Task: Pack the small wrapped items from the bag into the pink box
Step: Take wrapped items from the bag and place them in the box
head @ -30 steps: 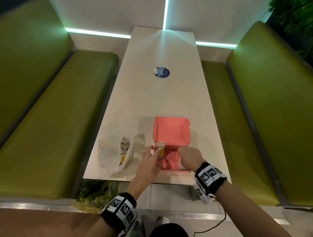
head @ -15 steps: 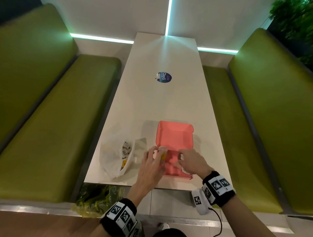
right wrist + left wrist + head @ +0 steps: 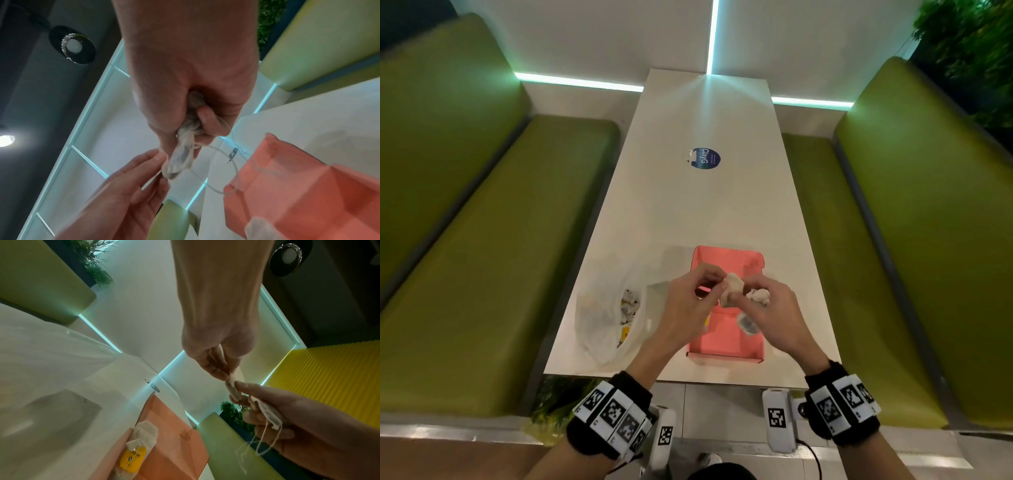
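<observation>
Holding one tea bag (image 3: 730, 289) between both hands, straight above the pink box (image 3: 726, 346).
Pinching its ends, left hand (image 3: 690, 305) and right hand (image 3: 768, 310); right also clutching a crumpled bundle (image 3: 761, 295); hanging level, equally near both; dropping straight down being the likely move.

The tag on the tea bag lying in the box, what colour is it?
Yellow tag, best in the left wrist view.

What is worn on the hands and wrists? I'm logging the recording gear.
The hands are bare: left hand, right hand. Each wrist carries a black band wrapped with white tiles printed with black square codes, plus a small white camera block bearing the same kind of code. A thin black cable trails from the right block.
</observation>
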